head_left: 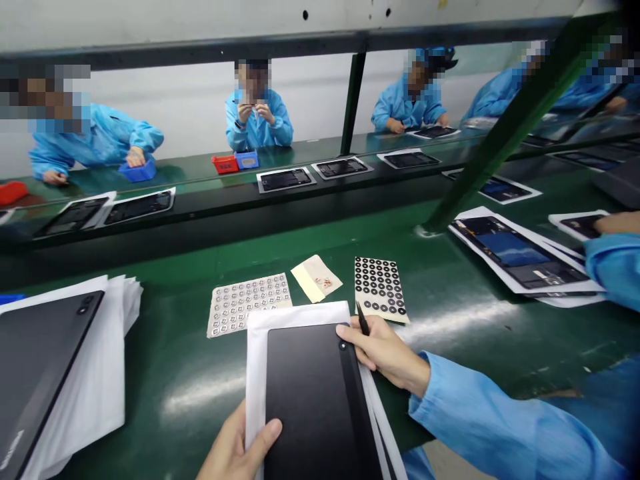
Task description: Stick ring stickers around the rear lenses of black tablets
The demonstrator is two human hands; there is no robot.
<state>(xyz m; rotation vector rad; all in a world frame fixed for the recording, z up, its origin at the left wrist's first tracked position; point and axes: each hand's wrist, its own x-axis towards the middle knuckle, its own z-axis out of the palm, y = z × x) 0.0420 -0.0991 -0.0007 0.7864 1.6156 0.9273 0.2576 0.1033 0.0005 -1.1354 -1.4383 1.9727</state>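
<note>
A dark grey tablet (310,400) lies back side up on a white foam sleeve (257,380), tilted up in front of me. My left hand (235,443) grips its left edge, thumb on the back and fingers hidden underneath. At the top right corner, my right hand (393,353) presses its thumb beside the camera lens, fingers behind the edge. A slim black pointed tool (363,320), perhaps tweezers, sticks up from that hand. Just beyond lie a sheet of black ring stickers (381,290), a sheet of pale square-marked stickers (250,303) and a small cream paper (317,278).
At left stands a stack of white sleeves (107,373) with a tablet (43,380) on top. Opened tablets (520,250) lie at right near a co-worker's sleeve (617,267). A green post (505,127) rises behind. Several co-workers sit across the raised shelf (210,213).
</note>
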